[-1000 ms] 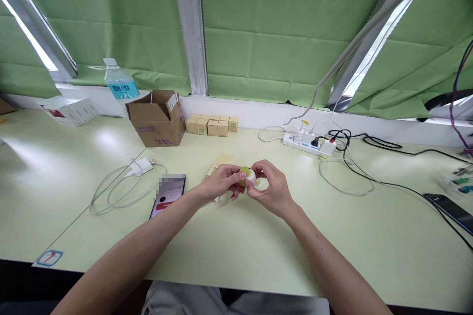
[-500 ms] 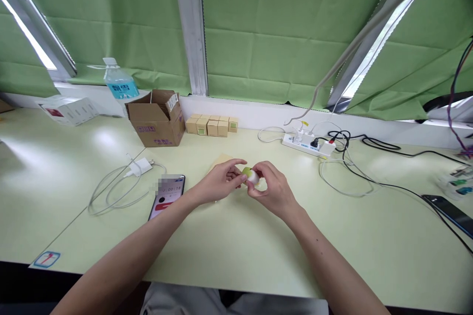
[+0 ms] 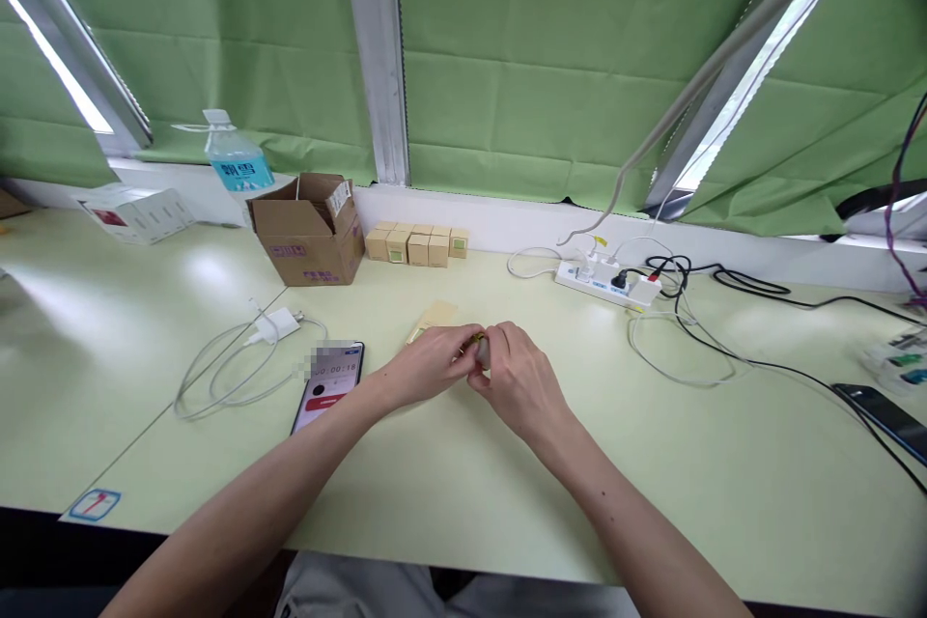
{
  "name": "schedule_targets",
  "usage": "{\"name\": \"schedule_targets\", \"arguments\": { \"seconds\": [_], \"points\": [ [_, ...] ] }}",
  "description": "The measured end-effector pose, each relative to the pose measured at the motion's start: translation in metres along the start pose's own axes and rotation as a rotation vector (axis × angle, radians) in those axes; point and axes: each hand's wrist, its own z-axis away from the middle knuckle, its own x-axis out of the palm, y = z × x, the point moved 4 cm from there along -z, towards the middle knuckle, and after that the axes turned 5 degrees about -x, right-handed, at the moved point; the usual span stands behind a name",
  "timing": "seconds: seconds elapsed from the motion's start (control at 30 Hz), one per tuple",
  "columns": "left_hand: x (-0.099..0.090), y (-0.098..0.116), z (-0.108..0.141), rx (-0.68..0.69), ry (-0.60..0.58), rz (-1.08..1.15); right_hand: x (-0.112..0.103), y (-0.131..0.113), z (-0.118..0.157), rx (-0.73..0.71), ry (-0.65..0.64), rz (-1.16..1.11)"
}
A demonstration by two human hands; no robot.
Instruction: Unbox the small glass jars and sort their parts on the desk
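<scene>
In the head view, a small pale, rounded object (image 3: 484,354) sits between the hands above the bench (image 3: 463,492), the right hand's (image 3: 521,384) fingers clamped on it and the left hand's (image 3: 433,363) pinched at its greenish edge, exact contact hidden. Held by fingertips alone, it could slip under an uneven squeeze and roll across the smooth top. The bench, pale and glossy, carries small boxes (image 3: 417,245), a brown carton (image 3: 308,256) and a power strip (image 3: 601,289) before green blinds (image 3: 499,68).

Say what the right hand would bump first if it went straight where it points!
Beyond the small pale object it holds, the right hand would probably meet the left hand first; depth is unclear.
</scene>
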Motion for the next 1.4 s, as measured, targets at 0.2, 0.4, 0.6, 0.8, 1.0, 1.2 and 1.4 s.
{"name": "schedule_targets", "arguments": {
  "seconds": [0.2, 0.4, 0.6, 0.8, 1.0, 1.2, 1.4],
  "points": [
    [0.008, -0.009, -0.004, -0.032, 0.034, 0.129, 0.001, 0.002, 0.0, 0.034, 0.042, -0.001],
    [0.017, -0.024, -0.007, -0.057, -0.018, 0.684, -0.004, 0.015, 0.001, 0.121, 0.165, -0.296],
    [0.017, -0.034, -0.013, -0.056, -0.04, 0.888, -0.003, 0.025, 0.003, 0.421, 0.216, -0.767],
    [0.008, -0.042, -0.015, -0.042, -0.038, 0.968, 0.004, 0.057, 0.008, 0.8, 0.42, -1.151],
    [-0.006, -0.052, -0.015, -0.051, 0.035, 0.968, 0.027, 0.078, 0.011, 0.683, 0.137, -0.981],
    [-0.016, -0.064, -0.016, -0.083, 0.163, 0.901, 0.039, 0.045, 0.001, 0.217, -0.061, -0.59],
    [-0.014, -0.069, -0.017, -0.063, 0.217, 0.819, 0.043, 0.022, 0.003, -0.061, -0.146, -0.383]
  ]
}}
